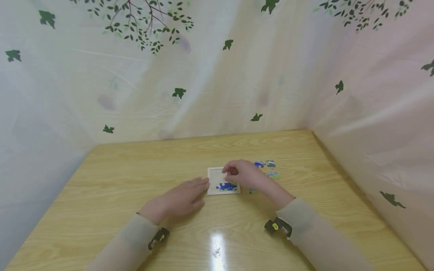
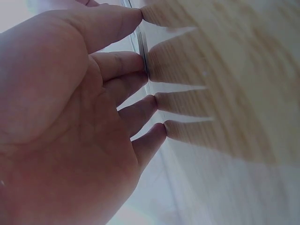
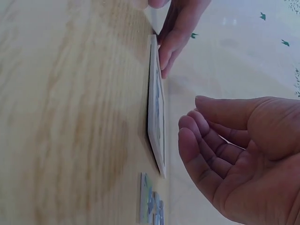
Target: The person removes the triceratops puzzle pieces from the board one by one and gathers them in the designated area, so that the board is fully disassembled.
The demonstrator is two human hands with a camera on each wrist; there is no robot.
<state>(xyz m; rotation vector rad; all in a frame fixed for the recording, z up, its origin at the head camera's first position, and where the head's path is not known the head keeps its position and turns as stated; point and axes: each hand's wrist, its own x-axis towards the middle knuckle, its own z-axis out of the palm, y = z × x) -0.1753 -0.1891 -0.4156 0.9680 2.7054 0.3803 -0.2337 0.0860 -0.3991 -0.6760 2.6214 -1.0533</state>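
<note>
A small white-framed puzzle tray (image 1: 224,194) lies on the table, with joined blue and green puzzle pieces (image 1: 226,186) along its near side. My left hand (image 1: 183,195) rests on the table, its extended fingertips against the tray's left edge. In the left wrist view, the left fingers (image 2: 124,89) are spread and slightly bent. My right hand (image 1: 245,175) hovers over the tray's right part. Seen from the right wrist, the right hand's fingers (image 3: 190,143) are loosely bent, the thumb close to them, and no piece shows between them.
Several loose puzzle pieces (image 1: 270,163) lie right of the tray, some partly behind the right forearm. The wooden table (image 1: 135,165) meets a pale curtain (image 1: 203,94) with leaf prints at the back and sides. A light reflection sits near the front.
</note>
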